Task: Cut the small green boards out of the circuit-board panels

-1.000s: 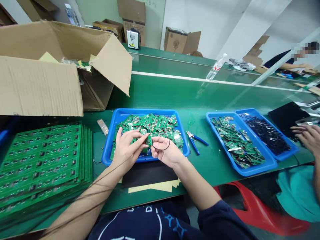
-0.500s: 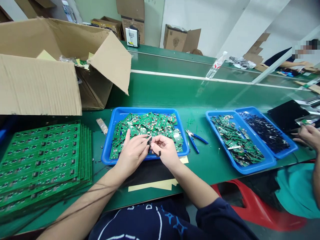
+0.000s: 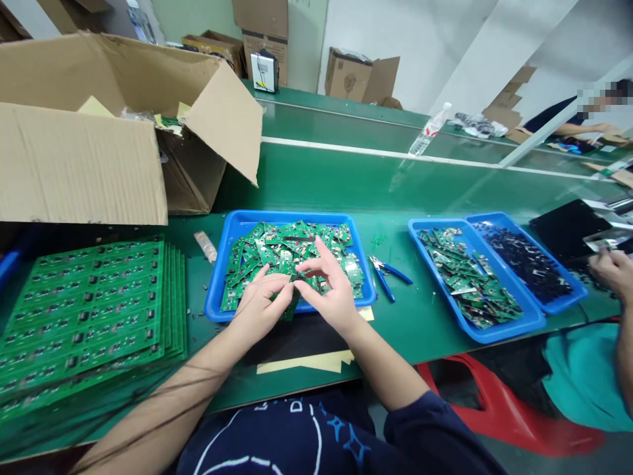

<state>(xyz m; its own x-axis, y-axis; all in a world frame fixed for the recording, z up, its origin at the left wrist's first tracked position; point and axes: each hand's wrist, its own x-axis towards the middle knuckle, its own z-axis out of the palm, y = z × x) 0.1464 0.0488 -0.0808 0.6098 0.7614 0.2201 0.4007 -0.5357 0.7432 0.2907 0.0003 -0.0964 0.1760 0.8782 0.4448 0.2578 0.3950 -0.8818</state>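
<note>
By the left hand [image 3: 262,298], a small circuit board [image 3: 291,309] is pinched at the blue tray's [image 3: 297,214] six-o'clock rim, largely hidden by fingers; whether it is also gripped by the right hand [image 3: 337,297] cannot be told. Since half a second ago, the right index has been extended; a dark strip [image 3: 299,239], indistinct, is seen beside it. At three o'clock, green bench [image 3: 410,323] is bounded by blue-handled cutters [image 3: 384,282] and a second tray [image 3: 509,334].

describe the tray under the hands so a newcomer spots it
Find the big cardboard box at left. On the green bench, right of the panel stack in front of it, lies a blue tray of small green boards. Unlike the paired blue trays farther right, it has the left hand and right hand over it.
</note>
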